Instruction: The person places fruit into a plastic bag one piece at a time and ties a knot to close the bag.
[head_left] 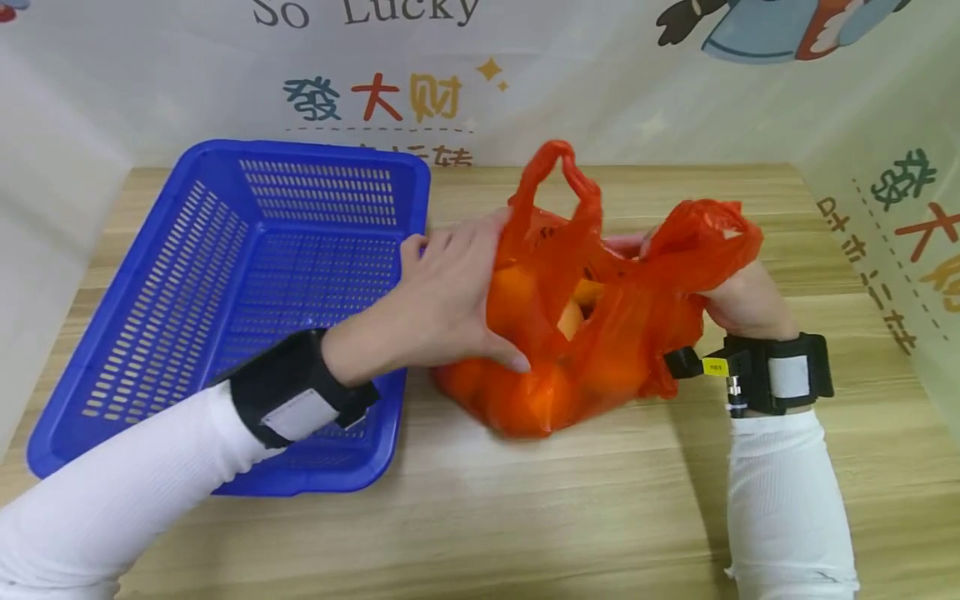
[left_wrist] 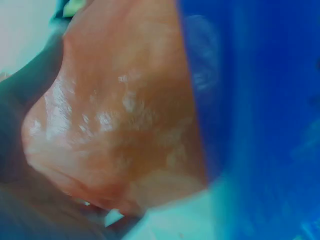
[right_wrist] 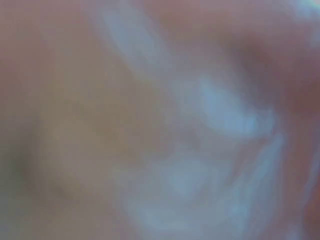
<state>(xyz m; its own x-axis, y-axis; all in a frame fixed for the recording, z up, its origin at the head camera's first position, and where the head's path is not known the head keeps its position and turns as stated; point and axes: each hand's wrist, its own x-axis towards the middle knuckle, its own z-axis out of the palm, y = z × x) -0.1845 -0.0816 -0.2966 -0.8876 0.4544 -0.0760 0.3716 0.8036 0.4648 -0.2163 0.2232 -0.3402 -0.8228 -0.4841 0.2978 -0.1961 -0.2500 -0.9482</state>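
A red plastic carrier bag (head_left: 611, 358), with round orange fruit showing through it, stands on the table between the two hands. My left hand (head_left: 450, 287) presses against the bag's left side, thumb in front and fingers spread out toward the back. In the left wrist view the shiny plastic of the bag (left_wrist: 120, 110) bulges beside the hand. My right hand (head_left: 738, 300) is at the bag's right side, reaching behind it; a drooping bag handle covers most of its fingers. Blurred plastic (right_wrist: 200, 150) fills the right wrist view.
A large blue plastic basket (head_left: 416, 196) with slotted walls stands on the left, close beside the bag and under the left forearm. The wooden table (head_left: 487, 517) ends at a printed cloth backdrop (head_left: 570, 92) at the back and right.
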